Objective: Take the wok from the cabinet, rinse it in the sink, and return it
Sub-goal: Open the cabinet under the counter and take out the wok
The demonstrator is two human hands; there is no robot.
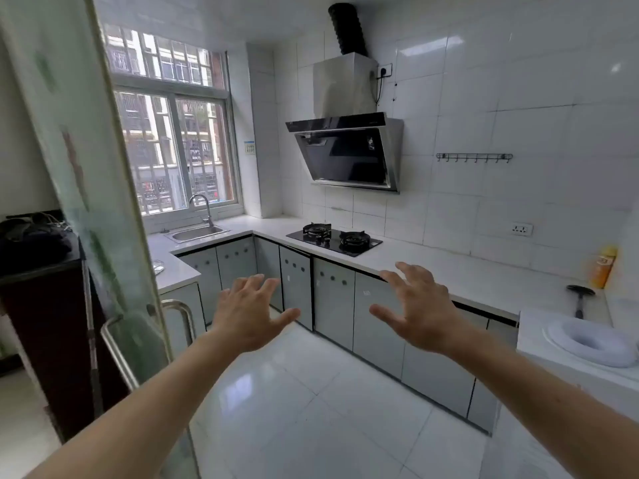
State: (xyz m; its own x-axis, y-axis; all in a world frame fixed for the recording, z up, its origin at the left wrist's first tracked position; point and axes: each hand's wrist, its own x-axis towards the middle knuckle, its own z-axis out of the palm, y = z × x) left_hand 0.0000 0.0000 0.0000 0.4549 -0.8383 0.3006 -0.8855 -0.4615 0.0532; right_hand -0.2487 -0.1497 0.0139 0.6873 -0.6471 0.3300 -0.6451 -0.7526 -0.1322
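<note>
White-tiled kitchen, L-shaped countertop point(432, 267) running from the far left corner along the right wall. Sink point(197, 233) set in the counter at far left under the window point(173, 146), curved faucet point(202, 205) behind it. Two-burner gas stove point(333, 238) farther right, range hood point(349, 150) on the wall above. Grey cabinet doors point(333, 299) below the counter, all closed; wok not visible, so its place cannot be told. Yellow bottle point(603, 267) stands at the counter's near right end, with a black-handled tool point(580, 299) beside it. Glass door point(86, 202) with a metal handle at near left. Left hand point(247, 316) and right hand point(420, 309) both raised in mid-air before the cabinets, fingers spread apart, holding nothing, touching nothing.
</note>
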